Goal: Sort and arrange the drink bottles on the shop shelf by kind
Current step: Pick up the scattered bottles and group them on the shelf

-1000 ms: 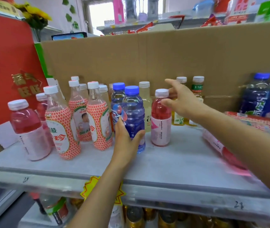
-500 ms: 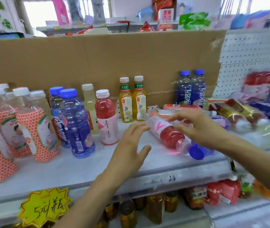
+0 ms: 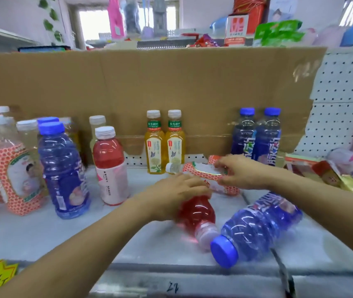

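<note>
I read this as the gathering step: 3 bottles lie on their sides at the right of the shelf (image 3: pixel 42 233), and 2 of them are being taken in hand so they can stand with their own kind. The left grip (image 3: pixel 176 195) is curled over the body of the fallen red bottle (image 3: pixel 195 214), which lies with its cap toward the shelf's front edge, just beside the fallen blue bottle (image 3: pixel 259 226). The right grip (image 3: pixel 243 174) is closed round the fallen honeycomb bottle (image 3: pixel 200 172) just behind, whose white cap points left toward the 2 yellow tea bottles (image 3: pixel 164 145); blur hides how firm that hold is. I cannot see that either bottle is lifted clear. The homes look plain enough: an upright red bottle (image 3: pixel 111 166) stands left of centre, an upright blue bottle (image 3: pixel 64 175) beside it, an upright honeycomb bottle (image 3: pixel 13 168) farther left, and a blue pair (image 3: pixel 255 136) against the cardboard back (image 3: pixel 128 87). As I judge it, the next move calls for tipping the fallen red bottle upright and setting it just beside its twin, without nudging the fallen blue bottle, whose cap lies near the front edge. The honeycomb one has the longer trip, past the upright blue.
</note>
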Available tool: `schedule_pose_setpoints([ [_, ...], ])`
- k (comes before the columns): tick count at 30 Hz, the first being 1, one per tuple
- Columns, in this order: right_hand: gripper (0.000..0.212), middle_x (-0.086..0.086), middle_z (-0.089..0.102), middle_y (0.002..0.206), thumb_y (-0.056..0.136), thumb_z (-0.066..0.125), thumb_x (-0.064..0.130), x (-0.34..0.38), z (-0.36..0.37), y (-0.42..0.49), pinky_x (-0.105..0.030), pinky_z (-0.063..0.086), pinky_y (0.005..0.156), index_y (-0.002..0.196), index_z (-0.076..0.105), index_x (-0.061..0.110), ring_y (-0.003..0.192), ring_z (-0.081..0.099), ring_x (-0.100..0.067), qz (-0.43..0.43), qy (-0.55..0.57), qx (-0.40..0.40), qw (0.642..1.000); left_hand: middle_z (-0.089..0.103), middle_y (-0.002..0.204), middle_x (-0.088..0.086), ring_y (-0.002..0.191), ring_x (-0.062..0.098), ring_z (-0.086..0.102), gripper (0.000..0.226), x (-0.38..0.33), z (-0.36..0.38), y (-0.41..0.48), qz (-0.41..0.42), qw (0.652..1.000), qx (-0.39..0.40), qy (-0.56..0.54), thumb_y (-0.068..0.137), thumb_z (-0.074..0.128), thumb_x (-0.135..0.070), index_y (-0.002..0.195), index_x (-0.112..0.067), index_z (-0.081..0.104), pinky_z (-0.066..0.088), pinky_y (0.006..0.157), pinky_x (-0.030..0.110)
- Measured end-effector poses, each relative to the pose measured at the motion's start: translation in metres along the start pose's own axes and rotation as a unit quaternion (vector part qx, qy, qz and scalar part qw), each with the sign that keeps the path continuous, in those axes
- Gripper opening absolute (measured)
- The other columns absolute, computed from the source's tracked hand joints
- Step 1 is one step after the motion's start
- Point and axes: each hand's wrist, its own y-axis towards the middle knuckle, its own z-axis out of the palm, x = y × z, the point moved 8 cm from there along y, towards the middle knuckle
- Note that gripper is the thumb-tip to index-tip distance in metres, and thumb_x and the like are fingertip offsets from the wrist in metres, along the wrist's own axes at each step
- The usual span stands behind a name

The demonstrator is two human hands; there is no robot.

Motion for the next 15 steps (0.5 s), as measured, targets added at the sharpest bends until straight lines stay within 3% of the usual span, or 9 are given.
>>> schedule_pose_setpoints([
  [3,0.057,-0.005,0.060,0.124,0.086,0.067,0.047,0.000,0.010,0.018,-0.032,0.047,0.083,0.133,0.052,0.018,0.103,0.055,-0.020,-0.026,-0.032,-0.005,0.999,0.044,0.147,-0.010,0.134,0.012,0.037,0.081,0.014,0.000,-0.008,-0.056,0.997,-0.032,-0.035,0.073,0.086,-0.027,0.141,-0.037,0.044,0.031,0.108,0.029],
  [6,0.062,-0.003,0.059,0.111,0.077,0.070,0.061,0.002,0.023,0.031,-0.034,0.048,0.079,0.120,0.053,0.019,0.094,0.053,-0.020,-0.044,-0.049,0.012,0.998,0.052,0.136,-0.009,0.123,0.008,0.045,0.079,0.037,-0.009,-0.024,-0.149,0.966,-0.119,-0.175,0.069,0.090,-0.027,0.133,-0.041,0.046,0.033,0.104,0.017],
  [8,0.064,0.002,0.057,0.098,0.072,0.074,0.061,0.003,0.031,0.037,-0.032,0.049,0.072,0.116,0.050,0.022,0.085,0.053,-0.016,-0.043,-0.041,0.036,0.998,0.060,0.128,-0.018,0.118,0.002,0.054,0.077,0.054,-0.011,-0.036,-0.221,0.904,-0.201,-0.305,0.071,0.089,-0.015,0.128,-0.043,0.045,0.037,0.099,0.011],
  [10,0.065,0.007,0.056,0.093,0.070,0.076,0.058,0.002,0.034,0.041,-0.029,0.049,0.067,0.119,0.050,0.023,0.082,0.055,-0.012,-0.032,-0.009,0.050,0.998,0.068,0.105,-0.034,0.099,-0.013,0.062,0.069,0.068,-0.006,-0.044,-0.291,0.816,-0.262,-0.425,0.074,0.086,-0.010,0.123,-0.040,0.049,0.046,0.080,0.003],
  [12,0.065,0.008,0.058,0.097,0.070,0.077,0.053,-0.003,0.036,0.042,-0.028,0.053,0.067,0.122,0.049,0.026,0.083,0.057,-0.010,-0.007,0.041,0.070,0.997,0.070,0.095,-0.032,0.086,-0.018,0.064,0.062,0.081,0.003,-0.046,-0.350,0.749,-0.295,-0.478,0.077,0.084,-0.015,0.126,-0.034,0.052,0.047,0.061,0.003],
  [13,0.065,0.008,0.058,0.097,0.070,0.078,0.051,-0.006,0.037,0.042,-0.028,0.054,0.068,0.123,0.049,0.027,0.084,0.058,-0.010,0.007,0.068,0.080,0.994,0.069,0.098,-0.028,0.084,-0.016,0.065,0.061,0.086,0.005,-0.045,-0.372,0.734,-0.302,-0.481,0.079,0.083,-0.019,0.129,-0.032,0.051,0.048,0.058,0.005],
  [15,0.065,0.007,0.060,0.097,0.071,0.078,0.051,-0.010,0.036,0.041,-0.029,0.055,0.066,0.124,0.048,0.028,0.084,0.062,-0.012,0.037,0.132,0.097,0.986,0.065,0.112,-0.018,0.092,-0.004,0.066,0.066,0.098,0.007,-0.044,-0.410,0.726,-0.303,-0.461,0.080,0.083,-0.025,0.136,-0.030,0.047,0.050,0.070,0.013],
])
